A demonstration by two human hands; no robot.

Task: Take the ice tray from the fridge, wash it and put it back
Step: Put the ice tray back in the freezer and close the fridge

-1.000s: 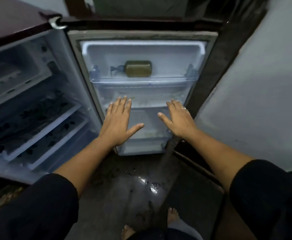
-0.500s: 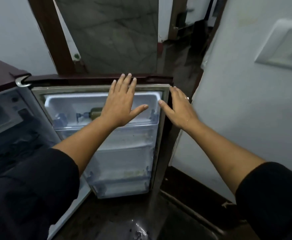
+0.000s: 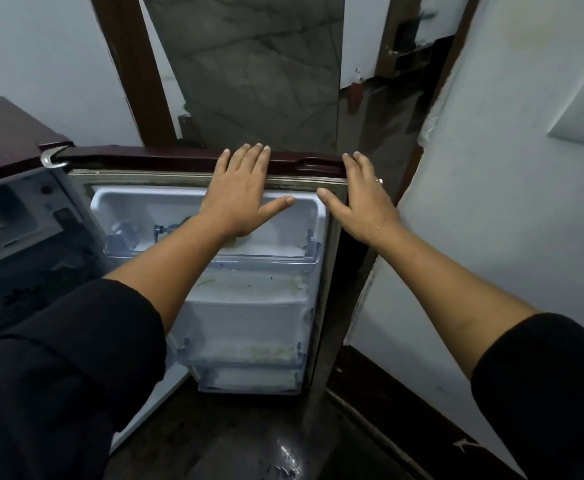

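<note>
Both hands flat on open maroon fridge door (image 3: pixel 193 157), no ice tray showing.
Left hand (image 3: pixel 242 199) & right hand (image 3: pixel 363 206) spread, gripping nothing; door risking swinging into white wall (image 3: pixel 491 202) beside right hand.

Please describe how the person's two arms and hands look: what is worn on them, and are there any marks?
Both arms wear black sleeves, the left sleeve and the right sleeve, which end near the elbows and leave the forearms bare. The left hand wears nothing. The right hand has a small silver ring on one finger. No gloves, watch or bracelets show.
</note>
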